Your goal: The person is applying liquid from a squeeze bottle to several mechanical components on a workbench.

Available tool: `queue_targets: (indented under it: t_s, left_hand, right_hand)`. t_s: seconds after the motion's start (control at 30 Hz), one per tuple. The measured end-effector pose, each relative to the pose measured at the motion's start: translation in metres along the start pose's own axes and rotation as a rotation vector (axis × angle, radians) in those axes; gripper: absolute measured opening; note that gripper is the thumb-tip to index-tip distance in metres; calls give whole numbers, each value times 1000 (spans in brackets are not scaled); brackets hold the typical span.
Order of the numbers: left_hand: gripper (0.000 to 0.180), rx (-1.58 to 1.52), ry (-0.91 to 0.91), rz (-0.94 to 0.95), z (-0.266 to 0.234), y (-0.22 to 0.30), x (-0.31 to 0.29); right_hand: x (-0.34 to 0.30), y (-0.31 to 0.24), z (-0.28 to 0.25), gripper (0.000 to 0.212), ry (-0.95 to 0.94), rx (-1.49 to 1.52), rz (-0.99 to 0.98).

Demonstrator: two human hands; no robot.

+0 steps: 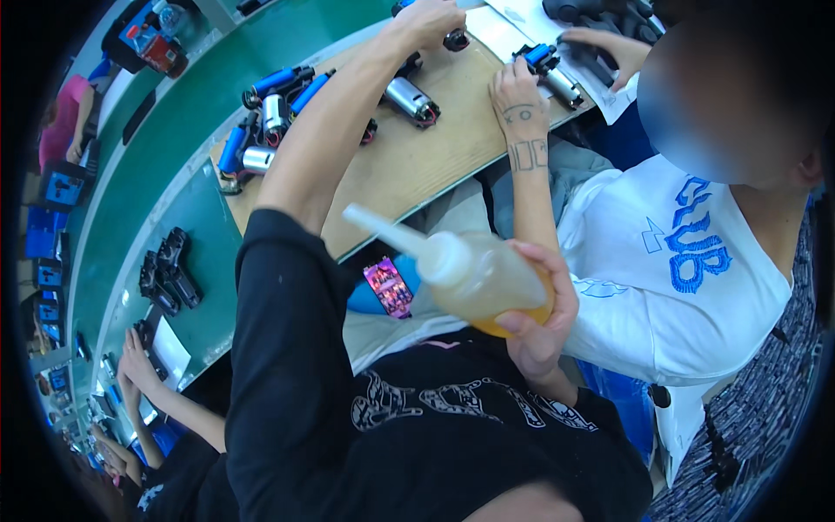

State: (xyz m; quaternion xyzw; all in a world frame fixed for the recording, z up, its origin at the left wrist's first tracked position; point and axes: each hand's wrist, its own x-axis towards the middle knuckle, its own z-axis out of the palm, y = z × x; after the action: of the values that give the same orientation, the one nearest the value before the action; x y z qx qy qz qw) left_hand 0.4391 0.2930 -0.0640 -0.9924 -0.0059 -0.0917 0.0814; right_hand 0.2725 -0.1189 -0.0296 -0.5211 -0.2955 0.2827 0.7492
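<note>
Translucent squeeze bottle (478, 280) sits clasped in the right hand (546, 315); whether the left hand (431, 23) holds anything I cannot tell.

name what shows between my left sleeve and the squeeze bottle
In the head view, a lit phone, something blue and pale cloth show between sleeve and bottle.

Gripping a squeeze bottle (474, 274) of amber liquid (533, 294) in the right hand (551, 317), with the pale nozzle (383, 228) tilted to the upper left; reaching with the curled left hand (430, 22) across a tan board (439, 165), close to a dark round part (454, 40); crossing motor assemblies (275, 113) in blue and silver with a bare forearm (326, 143); seen alongside a lit phone (388, 287) below the nozzle and a co-worker (600, 304) in white with fingertips (520, 66) at another assembly (561, 84).
</note>
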Motion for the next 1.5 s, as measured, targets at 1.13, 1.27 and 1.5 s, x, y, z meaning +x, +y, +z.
queue_targets:
  t_s: [1.13,1.27,1.5]
  left_hand:
    - [38,-507,909,-1413,-43,159,-463]
    - [32,-202,816,-1346,-38,163,-461]
    - [29,-99,831,-1348,-35,163,-461]
  right_hand:
    - [12,41,46,106,-382,250,226]
    - [14,43,54,113,-374,221,303]
    - [21,47,48,111,-420,126,273]
